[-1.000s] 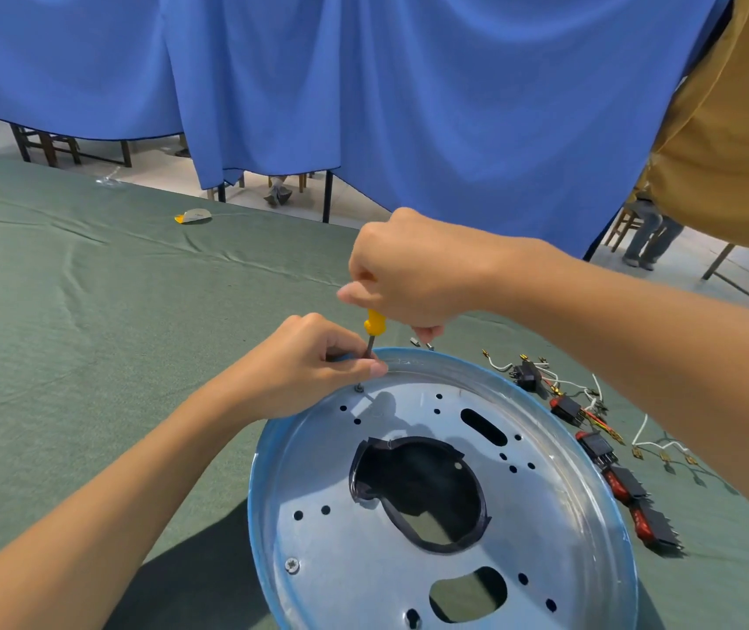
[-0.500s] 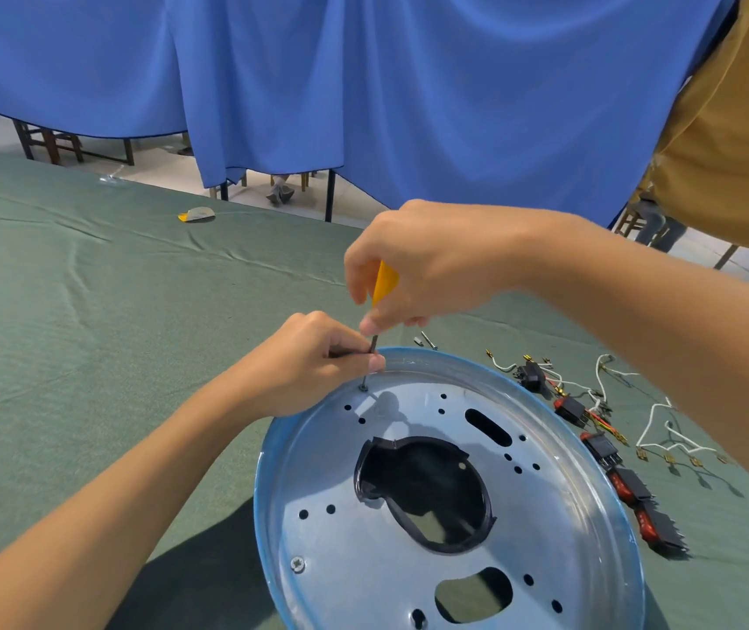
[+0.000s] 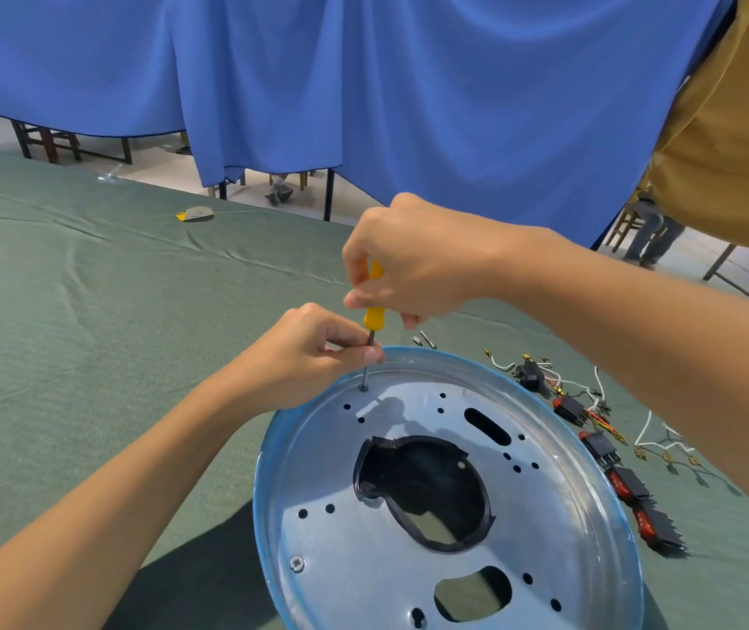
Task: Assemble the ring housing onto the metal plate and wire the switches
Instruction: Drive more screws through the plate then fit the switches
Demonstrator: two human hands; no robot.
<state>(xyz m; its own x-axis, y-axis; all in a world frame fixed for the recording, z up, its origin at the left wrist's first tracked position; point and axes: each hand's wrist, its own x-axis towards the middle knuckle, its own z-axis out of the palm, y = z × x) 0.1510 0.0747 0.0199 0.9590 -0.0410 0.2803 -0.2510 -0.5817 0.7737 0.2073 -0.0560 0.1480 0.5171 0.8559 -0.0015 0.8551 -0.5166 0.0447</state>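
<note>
Right hand (image 3: 413,261) is gripping the yellow-handled screwdriver (image 3: 373,311), fingers wrapped round the handle, and the left hand (image 3: 304,356) is pinching the bare shaft just above the tip, steadying it on a screw (image 3: 363,387) sitting in a hole at the far edge of the metal plate (image 3: 354,579). The plate is lying dished side up on the green cloth (image 3: 90,334), and the black ring housing (image 3: 447,547) is showing around the big centre opening, looks like it's underneath. One seated screw (image 3: 297,563) is already in at the near left. Can't tell how deep the far one is sitting. Here's what I'm worrying about: if the driver is leaning off vertical, the tip is going to cam out and skate across the plate, or the screw is going in crooked and chewing up the housing. Both hands are on the tool, so nothing is pinning the plate down, and a hard push that close to the rim could be rocking the whole dish and nudging the housing off its holes. Left fingertips are sitting right beside the tip too, so any slip is landing on them. The switches (image 3: 627,486) and wires (image 3: 654,436) are lying just right of the plate, not wired yet, and the loose screws (image 3: 424,341) just past the far rim are begging to get knocked away.
</note>
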